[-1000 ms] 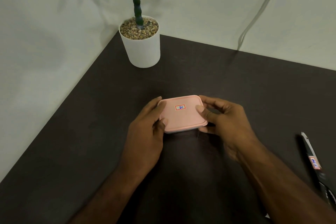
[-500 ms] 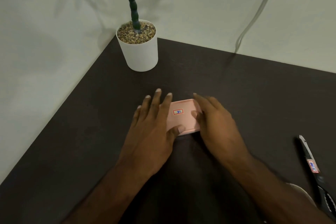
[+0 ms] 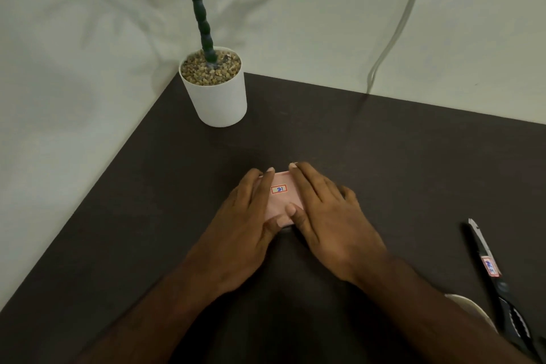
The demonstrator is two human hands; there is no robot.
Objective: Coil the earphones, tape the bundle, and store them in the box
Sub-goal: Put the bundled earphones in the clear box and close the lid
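Observation:
A small pink box (image 3: 278,201) with its pink lid on lies at the middle of the dark table (image 3: 413,162). A red-framed label sits on the lid. My left hand (image 3: 245,221) lies flat over the lid's left side, fingers stretched out, thumb on the near edge. My right hand (image 3: 328,216) lies flat over the right side, its thumb beside the left thumb. Both palms press down on the lid. The earphones are not visible.
A white pot (image 3: 215,94) with pebbles and a green plant stands at the table's far left corner. Black scissors (image 3: 499,284) with a label lie at the right edge. A pale roll (image 3: 469,309), partly hidden by my right forearm, lies near them. A grey cable (image 3: 393,29) hangs behind.
One second ago my hands held the box by its sides. They have since moved on top of the lid, and both now lie flat across it, closer together.

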